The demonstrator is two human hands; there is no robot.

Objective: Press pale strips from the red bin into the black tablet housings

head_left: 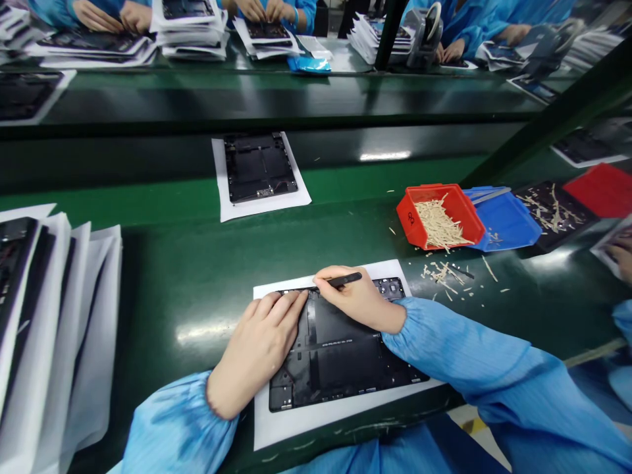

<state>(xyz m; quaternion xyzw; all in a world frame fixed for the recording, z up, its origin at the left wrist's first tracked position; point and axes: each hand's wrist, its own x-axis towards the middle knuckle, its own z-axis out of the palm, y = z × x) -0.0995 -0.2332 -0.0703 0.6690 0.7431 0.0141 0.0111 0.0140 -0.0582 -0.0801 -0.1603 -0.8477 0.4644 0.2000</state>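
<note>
A black tablet housing (345, 349) with its inner side up lies on a white sheet (269, 428) in front of me. My left hand (261, 345) rests on its left part, fingers stretched out and lying flat, the fingertips near the far edge. Between the thumb and fingers of my right hand (360, 299) is a slim black pen-like tool (345, 280). Its back end sticks out to the right, while its tip is hidden at the housing's far edge. My right wrist hangs over the upper right part of the housing.
A red bin (409, 227) of thin pale strips stands at right, beside a blue tray (508, 220). Loose strips (444, 273) lie before it. Another housing (259, 164) lies farther back on paper. At left stands a stack of paper-wrapped housings (93, 329). Co-workers' hands (266, 10) work across the bench.
</note>
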